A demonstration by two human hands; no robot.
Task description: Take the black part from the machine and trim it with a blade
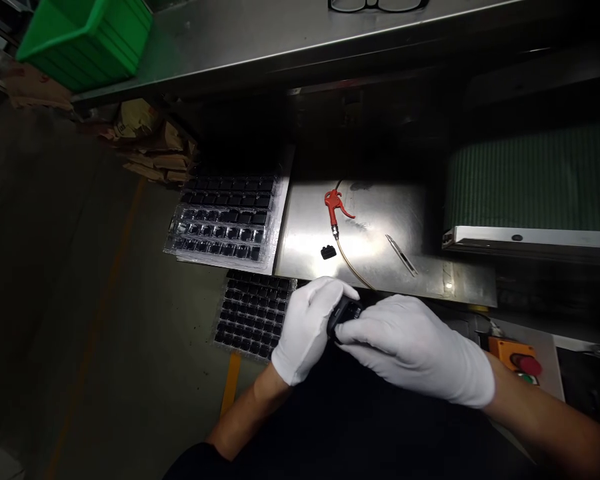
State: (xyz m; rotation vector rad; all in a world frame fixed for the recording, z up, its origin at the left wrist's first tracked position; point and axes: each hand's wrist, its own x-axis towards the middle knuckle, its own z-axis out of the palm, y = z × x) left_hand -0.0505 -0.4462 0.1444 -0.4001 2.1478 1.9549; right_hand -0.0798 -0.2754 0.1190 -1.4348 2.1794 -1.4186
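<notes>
Small black part: dark, boxy, glossy, pinched between gloved left hand and right hand grip.

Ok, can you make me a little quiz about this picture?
1. True or false: both hands wear white gloves.
2. What colour is the air blow gun on the steel table? A) blue B) red C) yellow
3. What do the two hands hold between them?

Key:
1. True: left hand and right hand are gloved.
2. B: the air blow gun lies on the steel table.
3. A small black part.
</notes>
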